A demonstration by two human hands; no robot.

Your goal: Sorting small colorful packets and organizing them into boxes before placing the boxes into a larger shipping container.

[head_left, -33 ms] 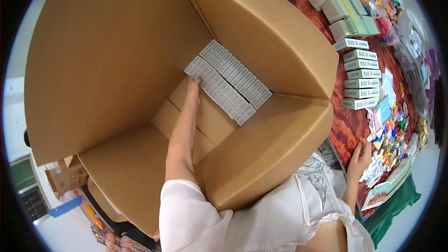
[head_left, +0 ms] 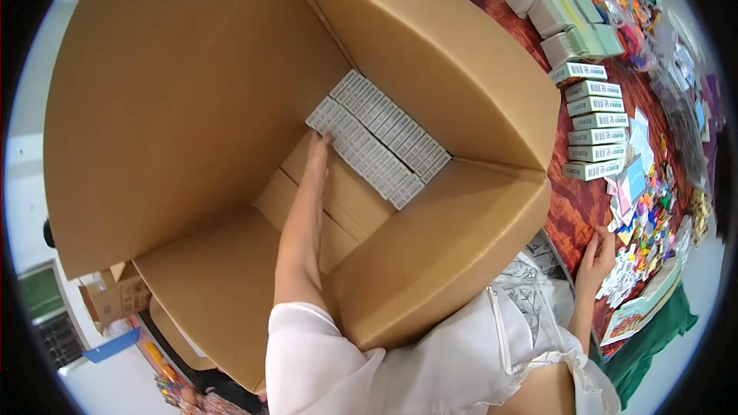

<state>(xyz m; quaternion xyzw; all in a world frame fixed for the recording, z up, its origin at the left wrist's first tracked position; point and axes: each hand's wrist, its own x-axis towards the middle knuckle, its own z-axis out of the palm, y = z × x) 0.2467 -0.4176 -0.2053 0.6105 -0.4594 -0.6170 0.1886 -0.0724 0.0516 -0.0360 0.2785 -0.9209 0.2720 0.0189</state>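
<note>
My left hand [head_left: 319, 150] reaches down into a large brown cardboard carton [head_left: 430, 261]. Its fingers are at the left end of the nearer row of small white boxes [head_left: 361, 142], closed on an end box, with the fingertips partly hidden. Two packed rows of these printed boxes lie side by side on the carton floor along its far right wall. Outside the carton, my right hand [head_left: 594, 261] rests at the table's edge. Its fingers are loosely bent and apart, with nothing seen in them.
On the red patterned table [head_left: 565, 215] stands a line of similar small boxes [head_left: 596, 123]. Beyond them are stacks of pale green cards [head_left: 565, 11]. Colourful small pieces [head_left: 653, 200] and plastic bags lie along the table's far side. Another opened carton [head_left: 115, 300] sits at the far left.
The whole view has shifted very slightly. Both hands and the boxes stay in the same places.
</note>
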